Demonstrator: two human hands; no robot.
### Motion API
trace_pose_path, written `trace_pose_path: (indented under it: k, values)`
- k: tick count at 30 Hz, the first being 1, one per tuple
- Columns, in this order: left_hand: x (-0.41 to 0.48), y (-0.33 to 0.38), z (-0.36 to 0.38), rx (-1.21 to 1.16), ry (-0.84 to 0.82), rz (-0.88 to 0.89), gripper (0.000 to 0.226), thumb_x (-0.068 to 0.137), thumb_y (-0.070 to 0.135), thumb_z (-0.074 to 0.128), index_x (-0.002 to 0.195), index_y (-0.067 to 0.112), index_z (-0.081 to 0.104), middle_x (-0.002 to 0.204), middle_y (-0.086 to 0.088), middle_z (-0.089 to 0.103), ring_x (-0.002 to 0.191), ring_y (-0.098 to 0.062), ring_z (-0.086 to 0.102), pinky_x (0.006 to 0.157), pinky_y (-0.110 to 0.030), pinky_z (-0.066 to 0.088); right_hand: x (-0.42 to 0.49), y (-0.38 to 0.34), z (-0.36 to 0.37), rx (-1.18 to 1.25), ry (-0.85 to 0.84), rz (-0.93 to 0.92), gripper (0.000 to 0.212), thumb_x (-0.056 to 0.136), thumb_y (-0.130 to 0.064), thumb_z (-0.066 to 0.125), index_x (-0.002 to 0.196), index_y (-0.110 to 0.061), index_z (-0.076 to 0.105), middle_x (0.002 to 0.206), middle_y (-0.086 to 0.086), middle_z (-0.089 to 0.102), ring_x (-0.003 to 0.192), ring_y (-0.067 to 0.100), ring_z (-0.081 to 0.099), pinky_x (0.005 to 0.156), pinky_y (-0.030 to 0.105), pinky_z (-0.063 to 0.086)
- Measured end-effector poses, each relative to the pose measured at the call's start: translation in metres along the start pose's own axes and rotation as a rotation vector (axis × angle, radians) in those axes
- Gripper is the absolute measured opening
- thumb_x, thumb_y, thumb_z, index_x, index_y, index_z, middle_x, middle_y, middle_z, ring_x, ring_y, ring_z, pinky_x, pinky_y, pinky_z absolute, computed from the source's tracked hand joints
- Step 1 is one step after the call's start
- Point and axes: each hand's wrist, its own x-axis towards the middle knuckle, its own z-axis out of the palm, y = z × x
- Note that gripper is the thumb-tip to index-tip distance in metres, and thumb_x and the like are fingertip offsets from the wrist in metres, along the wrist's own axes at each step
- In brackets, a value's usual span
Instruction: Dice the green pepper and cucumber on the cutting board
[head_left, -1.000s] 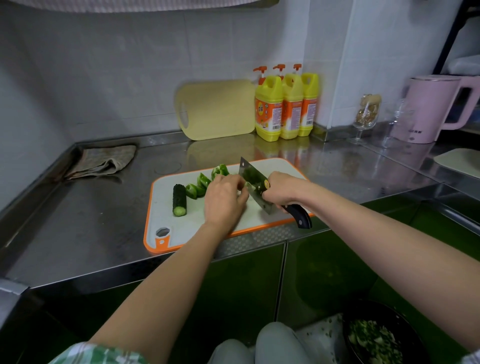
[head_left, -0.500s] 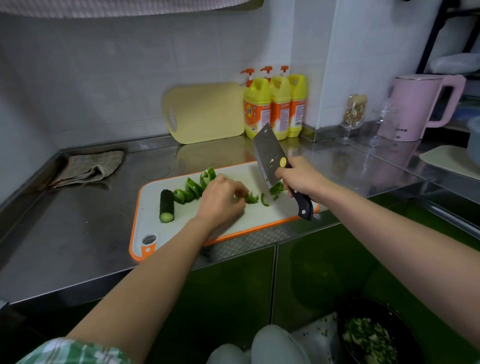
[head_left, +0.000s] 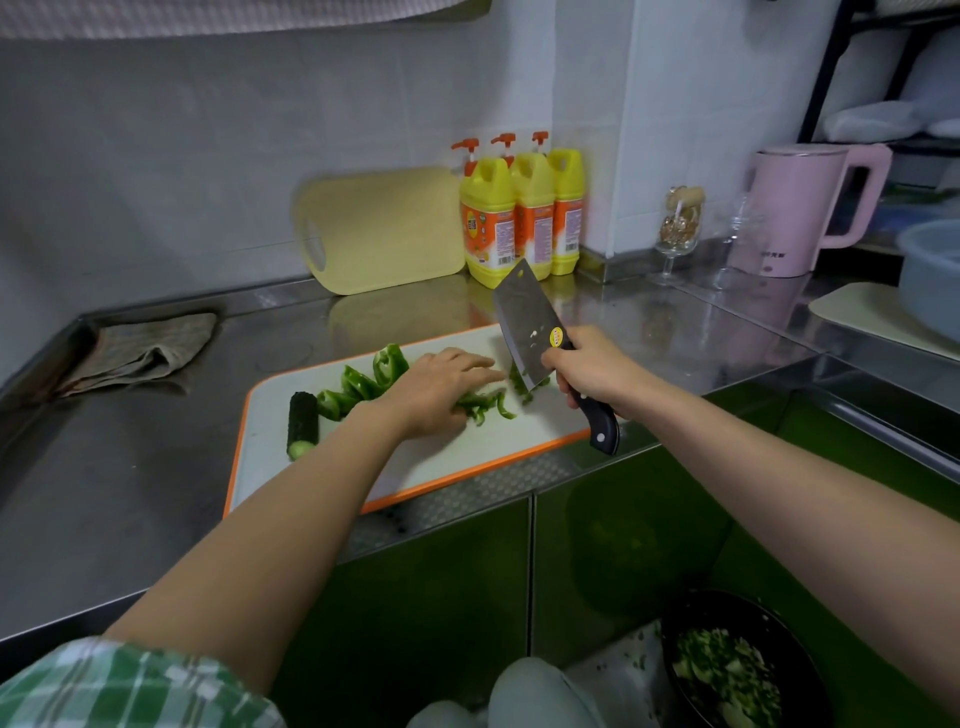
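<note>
We see our left hand (head_left: 436, 392) lying over a heap of cut pepper strips (head_left: 488, 408) in the middle of the cutting board (head_left: 493, 447). Its fingers are stretched out fairly flat and released, gripping nothing, and most of the heap is hidden beneath the palm. Our right hand (head_left: 592, 371) has its fingers clenched round the black handle of the cleaver (head_left: 524, 325). The blade is tilted up and away from us. Its lower corner sits among a few pepper bits at the board's right end, and we cannot tell whether it touches the board.

Larger green pepper pieces (head_left: 363, 382) lie just behind our left wrist, and a short cucumber (head_left: 302, 423) stub lies beside them toward the board's left end. Our forearm covers the board's near left corner.

The board rests at the front edge of the steel counter (head_left: 130, 467). At the frame's bottom right a dark bowl (head_left: 737, 670) holds chopped greens too blurred to identify. At the right edge a blue basin (head_left: 935, 275) is cut off.
</note>
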Motion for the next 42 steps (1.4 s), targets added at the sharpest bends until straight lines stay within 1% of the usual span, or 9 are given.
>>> trace_pose_path:
  k: [3, 9, 15, 20, 25, 31, 34, 37, 42]
  values:
    - [0.009, 0.004, -0.005, 0.094, -0.097, 0.085, 0.061, 0.087, 0.017, 0.06, 0.142, 0.037, 0.041, 0.146, 0.001, 0.039, 0.132, -0.023, 0.034, 0.103, -0.037, 0.034, -0.001, 0.0, -0.001, 0.025, 0.021, 0.003, 0.021, 0.093, -0.003, 0.045, 0.074, -0.009, 0.043, 0.058, 0.014, 0.045, 0.035, 0.018, 0.042, 0.038, 0.021, 0.036]
    - [0.008, 0.001, -0.007, 0.195, -0.036, 0.125, 0.033, 0.085, 0.026, 0.057, 0.118, 0.023, 0.056, 0.118, 0.0, 0.055, 0.114, -0.021, 0.047, 0.087, -0.033, 0.034, -0.003, 0.004, 0.002, 0.011, -0.006, 0.026, 0.024, 0.094, -0.001, 0.044, 0.072, -0.009, 0.043, 0.059, 0.013, 0.045, 0.04, 0.02, 0.042, 0.035, 0.016, 0.034]
    - [0.003, 0.005, -0.005, 0.271, -0.002, 0.007, 0.027, 0.089, 0.033, 0.05, 0.107, 0.016, 0.06, 0.107, -0.005, 0.061, 0.104, -0.025, 0.049, 0.081, -0.034, 0.034, -0.002, 0.002, 0.01, -0.04, -0.061, 0.024, 0.018, 0.092, -0.001, 0.045, 0.075, -0.006, 0.046, 0.058, 0.013, 0.046, 0.042, 0.022, 0.044, 0.04, 0.023, 0.038]
    - [-0.008, 0.011, -0.003, 0.142, 0.064, -0.146, 0.023, 0.086, 0.037, 0.054, 0.092, 0.017, 0.065, 0.092, -0.004, 0.067, 0.097, -0.026, 0.051, 0.072, -0.033, 0.029, -0.003, -0.003, 0.016, -0.069, -0.101, 0.021, 0.024, 0.092, 0.0, 0.046, 0.071, -0.01, 0.043, 0.059, 0.011, 0.044, 0.045, 0.022, 0.041, 0.04, 0.025, 0.038]
    - [-0.015, 0.016, 0.006, 0.01, 0.192, -0.269, 0.036, 0.081, 0.052, 0.061, 0.102, 0.024, 0.068, 0.096, 0.0, 0.065, 0.101, -0.025, 0.05, 0.08, -0.035, 0.035, -0.003, -0.005, 0.02, -0.127, -0.126, 0.038, 0.023, 0.092, -0.001, 0.047, 0.072, -0.01, 0.041, 0.059, 0.01, 0.043, 0.046, 0.022, 0.041, 0.041, 0.026, 0.038]
    - [-0.012, 0.025, 0.013, -0.057, 0.316, -0.398, 0.026, 0.082, 0.047, 0.062, 0.092, 0.025, 0.071, 0.088, -0.001, 0.07, 0.098, -0.025, 0.054, 0.079, -0.034, 0.041, -0.006, -0.01, 0.018, -0.211, -0.094, 0.001, 0.023, 0.092, -0.005, 0.049, 0.071, -0.01, 0.041, 0.06, 0.011, 0.046, 0.042, 0.023, 0.046, 0.042, 0.027, 0.042]
    - [-0.016, 0.024, 0.012, -0.061, 0.312, -0.385, 0.041, 0.081, 0.053, 0.058, 0.105, 0.023, 0.07, 0.098, -0.003, 0.068, 0.105, -0.026, 0.05, 0.085, -0.036, 0.039, -0.008, -0.014, 0.017, -0.248, -0.097, -0.017, 0.021, 0.092, -0.007, 0.048, 0.072, -0.01, 0.043, 0.06, 0.011, 0.05, 0.042, 0.023, 0.048, 0.043, 0.027, 0.043]
    - [-0.028, 0.013, 0.006, -0.074, 0.329, -0.418, 0.043, 0.079, 0.046, 0.049, 0.111, 0.023, 0.069, 0.109, -0.005, 0.065, 0.109, -0.026, 0.047, 0.088, -0.035, 0.034, -0.007, -0.013, 0.018, -0.252, -0.096, -0.005, 0.021, 0.092, -0.007, 0.049, 0.072, -0.01, 0.044, 0.06, 0.011, 0.05, 0.041, 0.022, 0.048, 0.042, 0.026, 0.042]
    - [-0.041, 0.0, 0.004, -0.092, 0.191, -0.383, 0.046, 0.085, 0.033, 0.058, 0.13, 0.026, 0.057, 0.128, -0.002, 0.057, 0.119, -0.026, 0.041, 0.093, -0.036, 0.034, -0.008, -0.011, 0.023, -0.219, -0.106, 0.012, 0.022, 0.091, -0.004, 0.049, 0.071, -0.009, 0.043, 0.06, 0.012, 0.047, 0.043, 0.023, 0.046, 0.042, 0.027, 0.041]
